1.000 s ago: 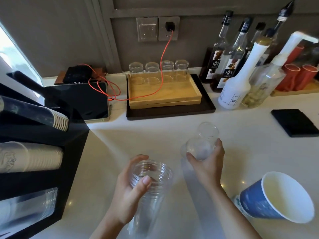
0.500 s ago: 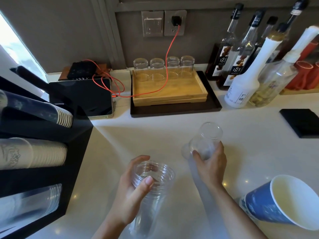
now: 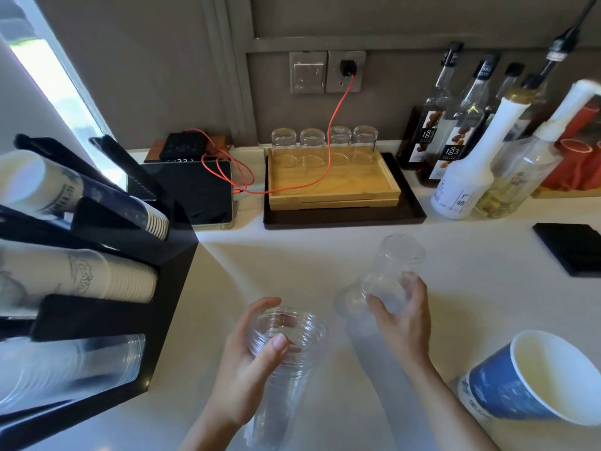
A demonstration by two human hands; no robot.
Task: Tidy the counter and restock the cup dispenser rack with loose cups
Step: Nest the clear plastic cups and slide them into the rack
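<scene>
My left hand (image 3: 250, 362) grips a nested stack of clear plastic cups (image 3: 289, 346) near its rim, mouth facing up. My right hand (image 3: 401, 317) holds a single clear plastic cup (image 3: 387, 275) that stands upside down on the white counter (image 3: 471, 288), just right of the stack. A blue paper cup (image 3: 533, 385) lies tilted at the lower right. The black cup dispenser rack (image 3: 107, 281) fills the left edge, with dark-printed paper cups (image 3: 143, 216) on top, white paper cups (image 3: 110, 278) in the middle and clear cups (image 3: 81, 362) at the bottom.
At the back stands a wooden tray (image 3: 335, 187) on a black tray, with several upturned glasses (image 3: 325, 141). An orange cable (image 3: 331, 125) runs from the wall socket to a tablet (image 3: 195, 193). Syrup bottles (image 3: 461, 151) crowd the back right; a black pad (image 3: 572, 249) lies at right.
The view has shifted so the scene sits lower and larger. My right hand has closed a little further around the upturned cup; the left hand still holds the stack in the same place.
</scene>
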